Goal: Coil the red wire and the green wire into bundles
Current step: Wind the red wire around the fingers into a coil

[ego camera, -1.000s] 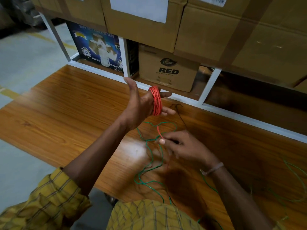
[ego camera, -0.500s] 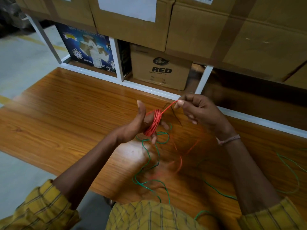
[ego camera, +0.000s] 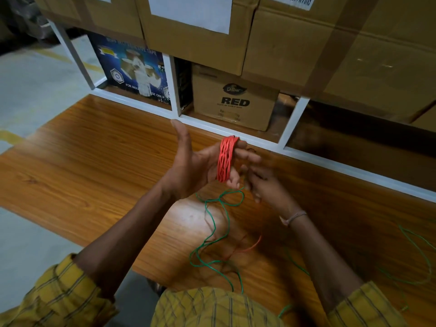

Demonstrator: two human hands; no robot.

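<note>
The red wire (ego camera: 225, 160) is wound in several turns round the straight fingers of my left hand (ego camera: 193, 168), which is raised above the wooden table (ego camera: 94, 166) with the thumb pointing up. My right hand (ego camera: 266, 187) is blurred, just right of and below the coil, its fingers curled as if pinching the wire's free end. A loose red tail (ego camera: 253, 246) trails over the table under my right forearm. The green wire (ego camera: 212, 223) lies uncoiled in loose loops on the table below both hands, with more loops at the far right (ego camera: 420, 244).
A white metal rack frame (ego camera: 292, 123) runs along the table's far edge. Under it stand a brown "RED" carton (ego camera: 233, 102) and a blue printed box (ego camera: 132, 67). Large taped cartons (ego camera: 306, 43) fill the shelf above. Grey floor lies to the left.
My left hand rose and straightened its fingers, the coil now thicker. My right hand swept from the upper right down and round to just below the coil, laying on more red wire.
</note>
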